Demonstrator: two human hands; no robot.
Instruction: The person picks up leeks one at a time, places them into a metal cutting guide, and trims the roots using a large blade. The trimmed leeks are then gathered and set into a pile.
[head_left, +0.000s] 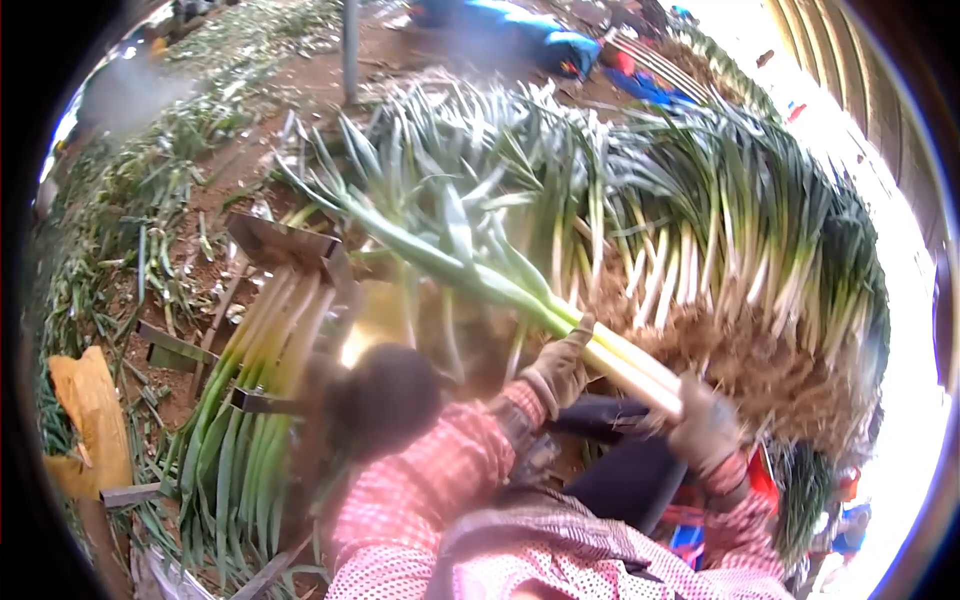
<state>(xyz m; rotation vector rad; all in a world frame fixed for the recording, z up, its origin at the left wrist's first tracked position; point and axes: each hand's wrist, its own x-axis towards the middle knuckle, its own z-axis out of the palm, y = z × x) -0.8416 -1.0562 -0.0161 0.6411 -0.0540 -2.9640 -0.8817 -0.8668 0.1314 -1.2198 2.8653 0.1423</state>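
Across the middle of the head view lie a few long green onions point(625, 365), green leaves toward the upper left and white ends toward the lower right. My gloved left hand point(560, 372) is closed around their pale middle. My gloved right hand point(705, 425), a little blurred, is closed at the white root end, which it partly hides. Behind them stands a large pile of green onions point(740, 215) with soil-covered roots point(740, 350). To my left, a row of trimmed green onions point(250, 430) rests in a metal rack point(285, 243).
Cut leaves point(130, 230) litter the brown ground at left. A yellowish board point(92, 420) stands at the left edge. A metal post point(350, 50) rises at the back, near a blue sheet point(540, 40). More green onions point(800, 500) lie low at right.
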